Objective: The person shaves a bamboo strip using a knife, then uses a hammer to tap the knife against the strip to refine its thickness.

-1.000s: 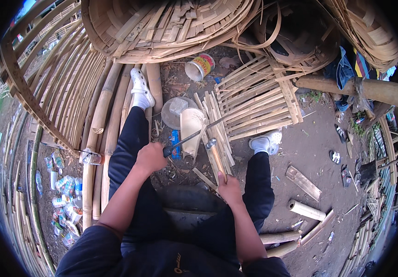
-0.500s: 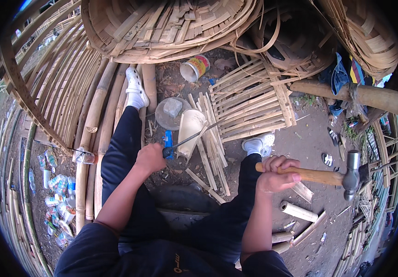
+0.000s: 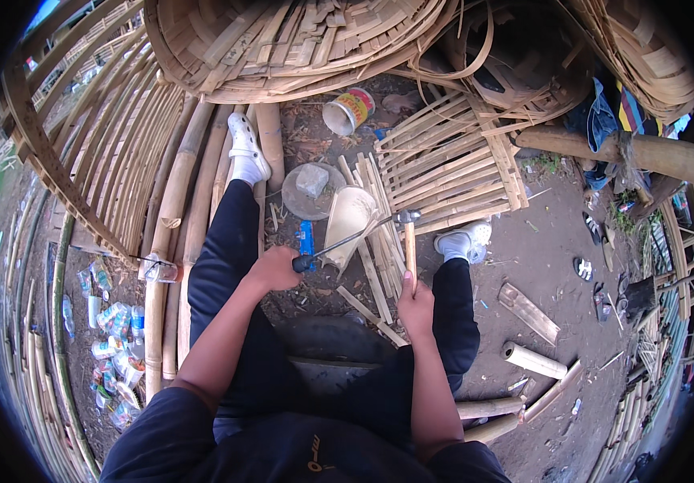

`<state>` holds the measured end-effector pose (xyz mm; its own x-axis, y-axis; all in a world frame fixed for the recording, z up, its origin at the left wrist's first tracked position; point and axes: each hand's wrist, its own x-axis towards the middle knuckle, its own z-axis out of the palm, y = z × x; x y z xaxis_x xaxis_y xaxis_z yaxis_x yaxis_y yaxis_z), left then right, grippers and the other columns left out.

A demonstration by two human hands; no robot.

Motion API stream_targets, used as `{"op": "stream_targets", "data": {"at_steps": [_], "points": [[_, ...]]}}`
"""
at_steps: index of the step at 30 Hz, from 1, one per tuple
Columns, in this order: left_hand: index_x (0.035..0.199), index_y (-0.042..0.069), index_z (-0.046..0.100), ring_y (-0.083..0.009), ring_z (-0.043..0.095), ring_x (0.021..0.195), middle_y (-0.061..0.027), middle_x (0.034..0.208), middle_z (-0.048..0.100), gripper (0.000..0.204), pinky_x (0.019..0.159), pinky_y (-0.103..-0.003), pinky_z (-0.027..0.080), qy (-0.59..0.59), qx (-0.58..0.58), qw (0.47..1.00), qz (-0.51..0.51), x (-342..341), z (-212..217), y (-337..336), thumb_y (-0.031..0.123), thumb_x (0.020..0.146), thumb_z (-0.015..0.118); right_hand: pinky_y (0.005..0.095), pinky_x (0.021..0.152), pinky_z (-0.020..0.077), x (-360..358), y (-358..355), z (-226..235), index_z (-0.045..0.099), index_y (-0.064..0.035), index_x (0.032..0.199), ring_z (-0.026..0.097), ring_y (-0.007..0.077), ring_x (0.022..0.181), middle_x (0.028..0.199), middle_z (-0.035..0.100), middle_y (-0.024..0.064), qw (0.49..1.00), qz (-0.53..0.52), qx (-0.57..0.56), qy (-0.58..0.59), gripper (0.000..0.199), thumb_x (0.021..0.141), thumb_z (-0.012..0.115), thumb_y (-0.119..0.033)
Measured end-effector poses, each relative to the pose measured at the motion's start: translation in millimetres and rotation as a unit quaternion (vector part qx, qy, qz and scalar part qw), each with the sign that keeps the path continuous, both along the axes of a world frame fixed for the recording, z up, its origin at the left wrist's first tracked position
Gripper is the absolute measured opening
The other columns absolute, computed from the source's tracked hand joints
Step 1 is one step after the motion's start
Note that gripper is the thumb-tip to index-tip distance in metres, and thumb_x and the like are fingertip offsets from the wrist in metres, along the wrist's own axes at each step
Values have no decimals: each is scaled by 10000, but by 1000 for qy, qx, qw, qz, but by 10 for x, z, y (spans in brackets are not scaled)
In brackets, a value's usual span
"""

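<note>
Keeping the blade steady seems the key to the step in hand. The left hand (image 3: 276, 270) is wrapped round the dark handle of a long-bladed tool (image 3: 339, 248), which slants ahead and rightward from that grip. The right hand (image 3: 416, 306) clasps the wooden handle of a hammer (image 3: 409, 249), its head just ahead of that grip, at the blade's far end; whether metal touches metal, I cannot tell. A pale split bamboo piece (image 3: 350, 217) sits between the two grips and a little ahead, the blade crossing its near part. Blows would probably work best landing squarely on the blade, with the left wrist firm so the edge does not twist, and the bamboo upright.

Just ahead of the left grip lies a blue packet (image 3: 306, 237); beyond it, a round disc (image 3: 292, 201) bears a grey block (image 3: 312, 180). Loose slats (image 3: 383, 282) lie between the hands, and a slatted panel (image 3: 451, 161) spreads ahead of the right grip. The right shoe (image 3: 450, 245), near the hammer head and to its right, looks most exposed to a glancing blow, and the panel could catch a wide swing.
</note>
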<state>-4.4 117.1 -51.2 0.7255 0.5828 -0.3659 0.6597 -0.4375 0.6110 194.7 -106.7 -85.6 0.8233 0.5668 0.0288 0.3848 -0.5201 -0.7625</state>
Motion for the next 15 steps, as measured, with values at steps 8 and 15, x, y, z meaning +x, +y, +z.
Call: {"op": "stream_targets", "data": {"at_steps": [8,15], "points": [[772,57,699,-323,670,831,-175,806,680,384,782,-409,527,-28,167,984,46,284,137,20,418,653,757,285,368,325,124,-166,-414,460,-60,672,394,89,379,497,402,-14,989,-64,102,85,455,1005,450,-370],[733,38,685,-315,675,819,-179,821,682,426,759,-415,533,59,140,988,-10,402,258,263,448,631,744,336,450,336,-11,-158,-481,488,-10,687,389,108,476,520,425,19,973,-101,112,176,466,1001,450,-351]]}}
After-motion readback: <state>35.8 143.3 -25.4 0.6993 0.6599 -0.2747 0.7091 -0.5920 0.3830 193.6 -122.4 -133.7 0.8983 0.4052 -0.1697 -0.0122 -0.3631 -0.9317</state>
